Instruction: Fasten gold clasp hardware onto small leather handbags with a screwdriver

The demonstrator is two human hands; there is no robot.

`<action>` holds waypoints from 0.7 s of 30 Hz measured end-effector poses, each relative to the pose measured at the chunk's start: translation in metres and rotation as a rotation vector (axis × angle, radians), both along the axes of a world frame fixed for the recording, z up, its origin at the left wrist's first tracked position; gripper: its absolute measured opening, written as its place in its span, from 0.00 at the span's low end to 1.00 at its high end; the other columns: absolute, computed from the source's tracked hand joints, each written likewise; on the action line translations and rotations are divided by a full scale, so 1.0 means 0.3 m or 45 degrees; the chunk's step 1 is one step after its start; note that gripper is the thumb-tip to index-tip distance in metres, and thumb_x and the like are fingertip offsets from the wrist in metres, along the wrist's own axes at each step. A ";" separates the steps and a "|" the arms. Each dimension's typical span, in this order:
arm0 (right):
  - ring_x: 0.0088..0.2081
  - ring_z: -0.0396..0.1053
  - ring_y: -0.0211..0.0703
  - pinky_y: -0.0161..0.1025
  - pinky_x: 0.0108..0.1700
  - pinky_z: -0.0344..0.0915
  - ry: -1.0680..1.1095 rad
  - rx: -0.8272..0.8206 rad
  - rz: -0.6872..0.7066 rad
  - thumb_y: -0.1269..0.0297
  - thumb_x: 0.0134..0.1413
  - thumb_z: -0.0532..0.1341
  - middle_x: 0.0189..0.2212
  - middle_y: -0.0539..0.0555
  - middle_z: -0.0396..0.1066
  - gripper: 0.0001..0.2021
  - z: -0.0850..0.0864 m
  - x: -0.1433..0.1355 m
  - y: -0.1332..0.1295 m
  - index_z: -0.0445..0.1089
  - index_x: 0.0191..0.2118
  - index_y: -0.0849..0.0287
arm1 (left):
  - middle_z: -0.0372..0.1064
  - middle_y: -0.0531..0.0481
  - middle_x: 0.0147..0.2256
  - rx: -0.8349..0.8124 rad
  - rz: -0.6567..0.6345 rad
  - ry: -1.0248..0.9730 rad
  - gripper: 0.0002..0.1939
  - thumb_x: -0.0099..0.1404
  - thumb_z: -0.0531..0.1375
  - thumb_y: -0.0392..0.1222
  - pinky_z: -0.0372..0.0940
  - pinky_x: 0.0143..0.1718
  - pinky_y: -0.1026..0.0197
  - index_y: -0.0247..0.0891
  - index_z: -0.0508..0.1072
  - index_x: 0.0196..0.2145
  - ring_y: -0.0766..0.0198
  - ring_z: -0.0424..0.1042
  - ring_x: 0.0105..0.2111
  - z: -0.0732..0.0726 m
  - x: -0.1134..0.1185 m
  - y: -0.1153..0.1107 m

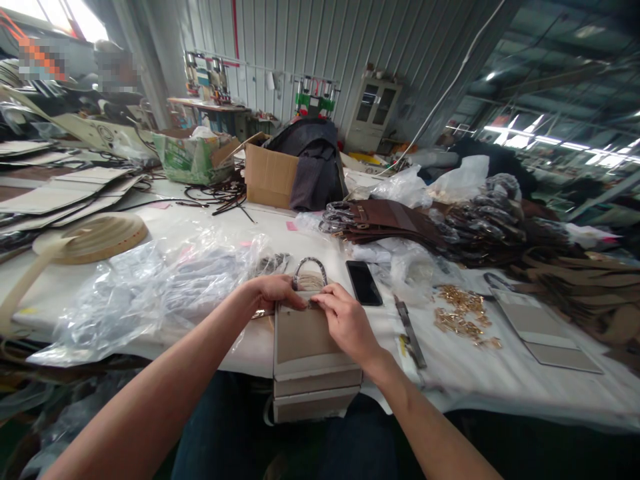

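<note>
A taupe bag panel [310, 337] with pale bands hangs over the front edge of the table, close to my lap. A wrapped, looped handle [311, 262] rises from its far end. My left hand [281, 292] rests at the panel's upper left, thumb pointing to the handle base. From the right, my right hand [343, 313] pinches at the same spot, thumb and forefinger together. Whatever small part lies between the fingertips is too small to make out.
Right of my hands are a black phone [364, 283], a metal caliper-like tool [410, 332], gold hardware pieces [463, 310] and another panel [547, 327]. Plastic-wrapped material [200, 280] and a tape roll [100, 237] lie left. Beyond stand a cardboard box [270, 177] and stacked brown pieces [390, 220].
</note>
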State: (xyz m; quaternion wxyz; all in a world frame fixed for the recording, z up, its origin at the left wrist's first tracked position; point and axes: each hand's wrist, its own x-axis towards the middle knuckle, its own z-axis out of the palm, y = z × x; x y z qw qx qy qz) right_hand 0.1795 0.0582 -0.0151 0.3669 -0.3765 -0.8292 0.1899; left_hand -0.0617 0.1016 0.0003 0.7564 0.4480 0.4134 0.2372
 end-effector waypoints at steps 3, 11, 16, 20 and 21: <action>0.51 0.78 0.49 0.43 0.55 0.76 -0.009 0.013 -0.005 0.72 0.77 0.57 0.47 0.59 0.76 0.18 -0.006 0.005 -0.002 0.85 0.53 0.52 | 0.86 0.40 0.39 -0.057 0.007 0.051 0.29 0.38 0.85 0.39 0.81 0.36 0.56 0.34 0.86 0.40 0.51 0.84 0.35 -0.019 -0.002 0.007; 0.56 0.77 0.54 0.52 0.62 0.75 -0.080 0.166 -0.010 0.74 0.78 0.52 0.53 0.61 0.79 0.21 -0.016 0.021 -0.043 0.81 0.59 0.53 | 0.86 0.38 0.39 -0.065 0.056 0.072 0.30 0.37 0.85 0.40 0.81 0.36 0.56 0.33 0.85 0.39 0.49 0.85 0.37 -0.027 0.002 0.007; 0.55 0.74 0.56 0.55 0.60 0.70 -0.250 0.266 -0.072 0.75 0.78 0.53 0.51 0.61 0.80 0.20 -0.023 0.017 -0.060 0.83 0.56 0.56 | 0.86 0.40 0.39 -0.053 0.022 0.020 0.31 0.36 0.86 0.40 0.80 0.38 0.58 0.32 0.86 0.40 0.51 0.84 0.36 -0.022 0.004 0.004; 0.54 0.73 0.56 0.55 0.58 0.67 -0.286 0.304 -0.112 0.74 0.78 0.55 0.51 0.60 0.80 0.18 -0.036 0.005 -0.068 0.82 0.57 0.55 | 0.85 0.41 0.36 -0.044 0.032 0.073 0.31 0.35 0.85 0.40 0.79 0.37 0.57 0.32 0.86 0.39 0.52 0.83 0.35 -0.016 0.006 0.002; 0.54 0.72 0.56 0.55 0.59 0.67 -0.278 0.312 -0.112 0.74 0.78 0.56 0.51 0.60 0.79 0.18 -0.041 0.003 -0.070 0.82 0.58 0.55 | 0.85 0.41 0.36 -0.034 0.030 0.093 0.30 0.35 0.85 0.41 0.79 0.37 0.58 0.32 0.86 0.38 0.52 0.83 0.34 -0.015 0.006 0.001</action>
